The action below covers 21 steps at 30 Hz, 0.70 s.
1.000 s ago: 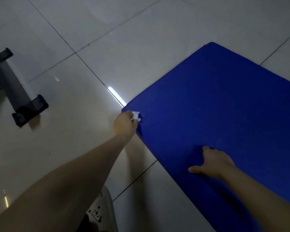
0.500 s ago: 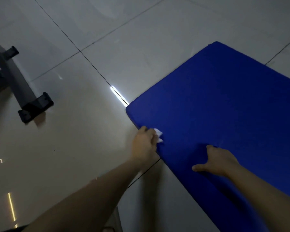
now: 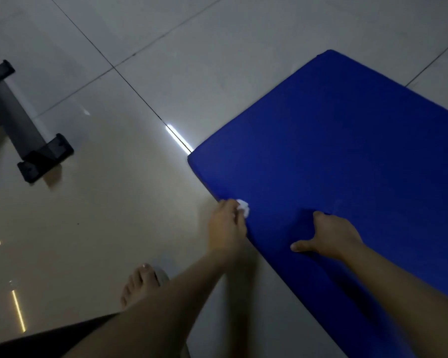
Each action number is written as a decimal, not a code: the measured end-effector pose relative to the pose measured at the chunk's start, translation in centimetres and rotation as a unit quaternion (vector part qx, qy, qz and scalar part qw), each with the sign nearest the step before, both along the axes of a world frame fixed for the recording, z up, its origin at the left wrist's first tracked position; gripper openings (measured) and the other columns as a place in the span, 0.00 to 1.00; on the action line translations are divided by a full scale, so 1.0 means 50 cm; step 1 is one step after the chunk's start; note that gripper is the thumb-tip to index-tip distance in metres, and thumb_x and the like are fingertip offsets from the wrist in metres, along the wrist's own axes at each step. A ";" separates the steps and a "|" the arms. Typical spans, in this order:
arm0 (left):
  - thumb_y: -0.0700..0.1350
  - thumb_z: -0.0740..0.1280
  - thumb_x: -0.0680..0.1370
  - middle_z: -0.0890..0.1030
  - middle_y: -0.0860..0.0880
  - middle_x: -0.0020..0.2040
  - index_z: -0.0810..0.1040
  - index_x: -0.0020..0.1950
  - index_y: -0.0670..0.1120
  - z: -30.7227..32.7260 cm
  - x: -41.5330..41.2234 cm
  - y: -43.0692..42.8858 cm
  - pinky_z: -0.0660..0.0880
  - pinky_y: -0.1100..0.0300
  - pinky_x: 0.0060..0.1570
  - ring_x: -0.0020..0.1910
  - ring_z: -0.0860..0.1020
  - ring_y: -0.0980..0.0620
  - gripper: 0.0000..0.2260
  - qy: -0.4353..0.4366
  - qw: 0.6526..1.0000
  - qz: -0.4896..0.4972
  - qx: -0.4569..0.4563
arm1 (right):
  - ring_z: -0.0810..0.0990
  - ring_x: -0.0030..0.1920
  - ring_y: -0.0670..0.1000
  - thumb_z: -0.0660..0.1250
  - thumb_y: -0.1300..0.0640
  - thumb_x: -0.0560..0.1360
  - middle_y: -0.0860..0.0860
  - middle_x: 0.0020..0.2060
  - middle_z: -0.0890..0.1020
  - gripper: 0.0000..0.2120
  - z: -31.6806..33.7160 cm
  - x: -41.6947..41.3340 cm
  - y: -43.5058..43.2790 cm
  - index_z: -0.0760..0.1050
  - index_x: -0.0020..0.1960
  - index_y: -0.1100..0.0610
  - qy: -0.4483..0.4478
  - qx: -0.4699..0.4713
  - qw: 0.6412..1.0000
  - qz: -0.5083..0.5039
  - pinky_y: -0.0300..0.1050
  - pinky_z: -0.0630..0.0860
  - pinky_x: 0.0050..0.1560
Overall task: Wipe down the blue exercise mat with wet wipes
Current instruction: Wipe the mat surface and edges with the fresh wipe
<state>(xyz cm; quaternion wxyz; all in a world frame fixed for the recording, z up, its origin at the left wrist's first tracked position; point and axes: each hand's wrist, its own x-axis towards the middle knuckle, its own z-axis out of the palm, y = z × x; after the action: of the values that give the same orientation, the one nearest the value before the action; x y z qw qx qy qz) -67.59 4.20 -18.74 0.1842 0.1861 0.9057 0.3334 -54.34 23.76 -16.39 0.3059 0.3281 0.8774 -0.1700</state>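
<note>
Here the blue exercise mat (image 3: 347, 151) lies flat on the tiled floor (image 3: 140, 215), set at a slant to the grout lines. One short edge runs from the near corner up to the far corner. The long edge runs from that near corner down towards the bottom right, where it leaves the view.

The left hand (image 3: 226, 226) sits right on the long edge, a little way down from the near corner. Its wrist hangs over the tile and its fingers are curled round a bunched white wet wipe (image 3: 243, 206), which is pressed to the mat just inside the edge.

The right hand (image 3: 334, 236) rests on the mat near the left one but apart from it, further in from the edge. Its thumb is splayed towards the edge and its fingers press down on the surface, holding nothing.

Beyond both hands the mat stretches away bare to the far corner and off the right side. Left of the long edge the floor is broad glossy tile crossed by streaks of reflected light. A bare foot (image 3: 140, 282) stands on it below the left forearm, apart from the mat. At the far left, well apart from the mat, lies a grey equipment base (image 3: 18, 120) with a black end cap (image 3: 45, 157).
</note>
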 end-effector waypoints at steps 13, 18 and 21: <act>0.53 0.62 0.83 0.76 0.49 0.58 0.75 0.62 0.49 0.000 -0.147 0.008 0.74 0.56 0.58 0.55 0.75 0.52 0.12 0.161 0.958 -0.193 -0.137 | 0.76 0.46 0.51 0.70 0.24 0.64 0.51 0.48 0.75 0.44 -0.003 0.013 -0.001 0.68 0.63 0.57 -0.002 -0.001 1.000 -0.004 0.45 0.74 0.41; 0.48 0.60 0.84 0.78 0.48 0.52 0.76 0.57 0.44 -0.005 -0.163 0.024 0.78 0.52 0.54 0.51 0.78 0.49 0.10 0.107 0.990 -0.013 -0.091 | 0.77 0.51 0.54 0.68 0.24 0.65 0.56 0.58 0.75 0.50 -0.008 0.022 -0.009 0.62 0.72 0.59 0.006 0.010 1.000 0.001 0.45 0.73 0.41; 0.50 0.61 0.84 0.79 0.50 0.52 0.76 0.56 0.47 -0.009 -0.063 0.026 0.80 0.54 0.56 0.51 0.79 0.52 0.08 0.064 0.994 -0.001 -0.084 | 0.78 0.56 0.56 0.68 0.25 0.66 0.58 0.62 0.74 0.52 -0.008 0.030 -0.014 0.59 0.75 0.59 0.019 0.007 1.000 -0.013 0.47 0.75 0.43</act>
<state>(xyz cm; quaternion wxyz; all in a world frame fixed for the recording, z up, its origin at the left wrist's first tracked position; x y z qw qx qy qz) -70.73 5.48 -19.19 0.1407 0.1918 0.9403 0.2433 -52.83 23.04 -16.78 0.2845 0.3383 0.8800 -0.1737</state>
